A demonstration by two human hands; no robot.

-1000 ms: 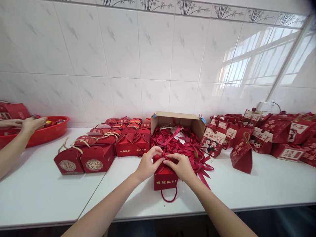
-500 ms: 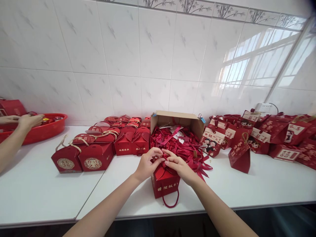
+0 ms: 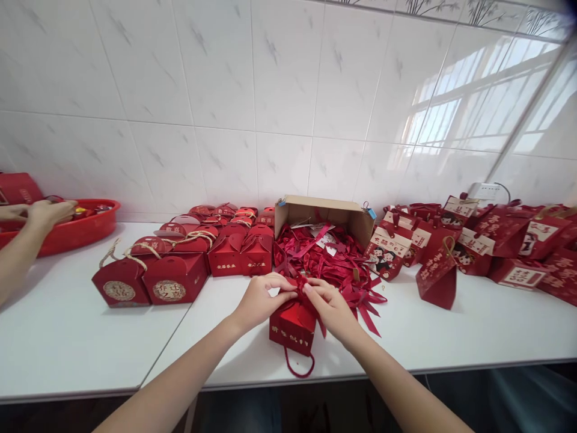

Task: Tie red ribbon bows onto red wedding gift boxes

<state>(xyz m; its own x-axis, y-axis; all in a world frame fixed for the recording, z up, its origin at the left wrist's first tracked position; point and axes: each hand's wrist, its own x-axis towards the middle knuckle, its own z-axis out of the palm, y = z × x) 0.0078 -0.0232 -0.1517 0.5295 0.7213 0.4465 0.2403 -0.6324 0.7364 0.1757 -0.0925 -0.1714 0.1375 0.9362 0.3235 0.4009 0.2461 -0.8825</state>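
Observation:
A small red gift box (image 3: 293, 328) with gold characters stands near the table's front edge, its dark red cord handle (image 3: 299, 368) hanging toward me. Over its top, my left hand (image 3: 265, 300) pinches a red ribbon (image 3: 299, 286) between thumb and fingers. My right hand (image 3: 330, 305) grips the same ribbon from the other side, fingertips close to the left ones. Part of the ribbon and the box's top flaps are hidden by my fingers. Just behind lies a heap of dark red ribbons (image 3: 311, 255), spilling out of a cardboard box (image 3: 322, 210) on its side.
Red gift boxes with rope handles (image 3: 169, 282) stand at left, with more red boxes (image 3: 241, 249) behind. Red bags and boxes (image 3: 387, 249) crowd the right. Another person's hands (image 3: 47, 213) reach into a red basin (image 3: 85, 231) at far left. A white power strip (image 3: 485, 191) is by the wall.
The gift box has shifted slightly left and turned a little under my hands. My fingers have drawn slightly apart on the ribbon. The view has tilted down a bit.

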